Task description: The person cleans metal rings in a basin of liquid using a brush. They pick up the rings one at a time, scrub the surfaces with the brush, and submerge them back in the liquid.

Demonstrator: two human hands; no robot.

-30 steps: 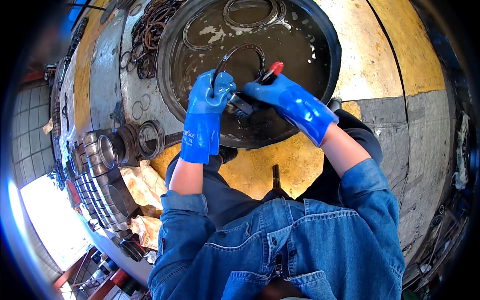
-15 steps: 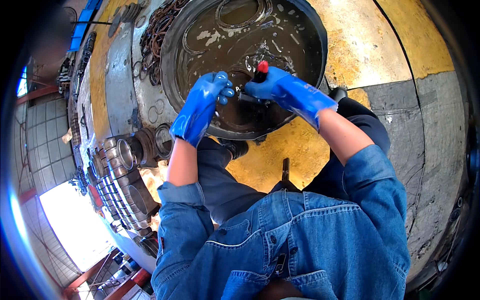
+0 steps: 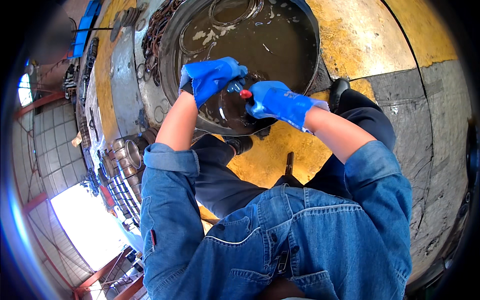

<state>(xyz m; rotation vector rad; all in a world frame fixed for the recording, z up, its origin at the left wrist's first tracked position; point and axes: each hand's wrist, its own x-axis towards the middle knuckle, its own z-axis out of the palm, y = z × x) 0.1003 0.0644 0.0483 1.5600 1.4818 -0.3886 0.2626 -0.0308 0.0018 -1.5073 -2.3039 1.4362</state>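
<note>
Both my hands wear long blue rubber gloves and are close together over the near part of a round dark tub [image 3: 172,65] of murky brown liquid. My right hand [image 3: 267,101] is closed around a tool with a red-ended black handle [image 3: 245,94]; the tool's working end is hidden. Just left of it, my left hand [image 3: 220,75] has its wet fingers curled inward. Whatever those fingers hold, if anything, is hidden beneath the glove. Large thin rings [image 3: 232,24] lie partly in the liquid at the tub's far side.
Rusty chain-like rings [image 3: 152,37] lie left of the tub, with thin rings on the grey metal surface. Stacked metal cylinders [image 3: 125,160] stand at the left. My shoes [image 3: 340,90] flank the tub's near side on yellow, worn floor plates [image 3: 280,145].
My left hand has turned and moved up and right, toward the right hand. My right hand has dropped slightly nearer, and the tool's red end has shifted down and left.
</note>
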